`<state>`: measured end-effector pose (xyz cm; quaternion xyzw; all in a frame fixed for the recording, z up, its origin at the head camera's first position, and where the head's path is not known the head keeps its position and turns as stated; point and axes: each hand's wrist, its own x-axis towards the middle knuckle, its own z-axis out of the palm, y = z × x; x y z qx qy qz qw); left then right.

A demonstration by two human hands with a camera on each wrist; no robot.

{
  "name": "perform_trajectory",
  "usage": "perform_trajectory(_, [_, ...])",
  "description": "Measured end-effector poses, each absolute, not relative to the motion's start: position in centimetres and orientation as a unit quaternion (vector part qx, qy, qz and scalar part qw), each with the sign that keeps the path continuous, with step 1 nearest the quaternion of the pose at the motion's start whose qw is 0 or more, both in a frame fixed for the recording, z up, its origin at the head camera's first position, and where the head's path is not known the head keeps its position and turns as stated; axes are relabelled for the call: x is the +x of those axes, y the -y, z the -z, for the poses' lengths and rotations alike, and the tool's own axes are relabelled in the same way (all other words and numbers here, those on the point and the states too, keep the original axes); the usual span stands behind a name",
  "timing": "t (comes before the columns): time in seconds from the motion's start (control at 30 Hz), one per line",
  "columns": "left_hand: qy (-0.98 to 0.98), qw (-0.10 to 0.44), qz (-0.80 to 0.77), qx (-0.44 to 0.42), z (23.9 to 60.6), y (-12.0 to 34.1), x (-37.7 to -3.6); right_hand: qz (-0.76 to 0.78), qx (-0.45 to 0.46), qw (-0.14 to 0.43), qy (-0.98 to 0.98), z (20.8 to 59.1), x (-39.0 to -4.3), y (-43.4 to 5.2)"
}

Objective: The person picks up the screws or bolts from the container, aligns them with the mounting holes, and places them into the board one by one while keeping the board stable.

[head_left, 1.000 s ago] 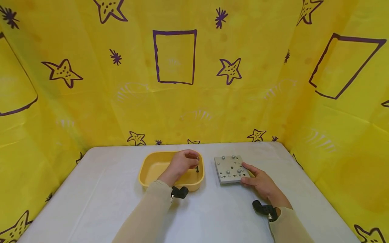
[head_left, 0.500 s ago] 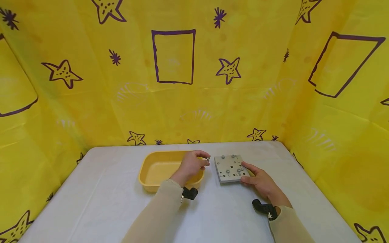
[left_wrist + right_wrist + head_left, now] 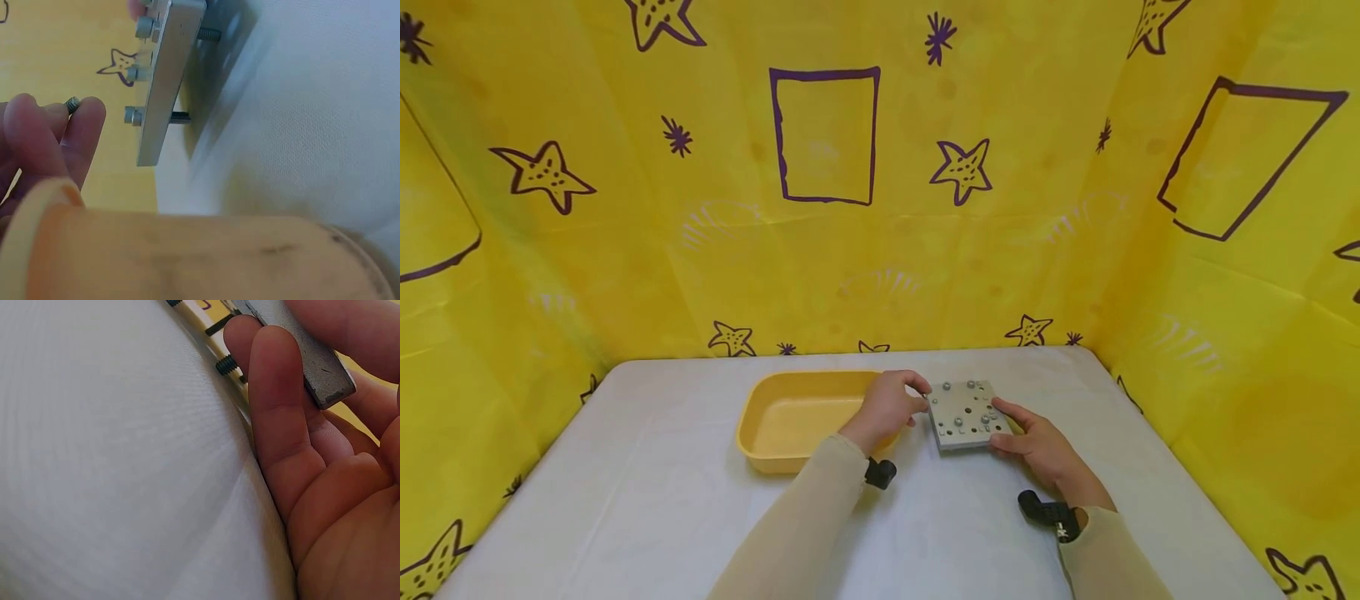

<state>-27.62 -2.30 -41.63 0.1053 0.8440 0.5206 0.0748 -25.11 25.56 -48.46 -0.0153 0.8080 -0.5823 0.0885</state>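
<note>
Now, plate: my right grip (image 3: pixel 1037 446) pinches the metal plate (image 3: pixel 966 414) at its right edge, lifted off the counter (image 3: pixel 647 500).
Screw: left grip (image 3: pixel 889 403) pinches a small screw (image 3: pixel 72 104) beside the plate.
Counter: white cloth.
Walls: yellow star-print sheeting (image 3: pixel 827 242).
Tray: yellow tray (image 3: pixel 790 421), nothing visible inside.

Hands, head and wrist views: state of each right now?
Left hand: fingers pinch a small screw, beside the metal plate.
Right hand: grips the plate's near right edge.
</note>
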Motion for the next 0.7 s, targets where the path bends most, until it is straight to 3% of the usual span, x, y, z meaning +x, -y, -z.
perform_trajectory(0.37, [-0.908, 0.047, -0.379, 0.172, 41.8, 0.6, -27.8, 0.584, -0.005, 0.092, -0.807, 48.2, -25.0, -25.4])
perform_trajectory(0.7, [-0.897, 0.066, -0.403, 0.169, 41.9, 0.6, -27.6, 0.584, -0.006, 0.093, -0.806, 48.1, -24.9, -25.3])
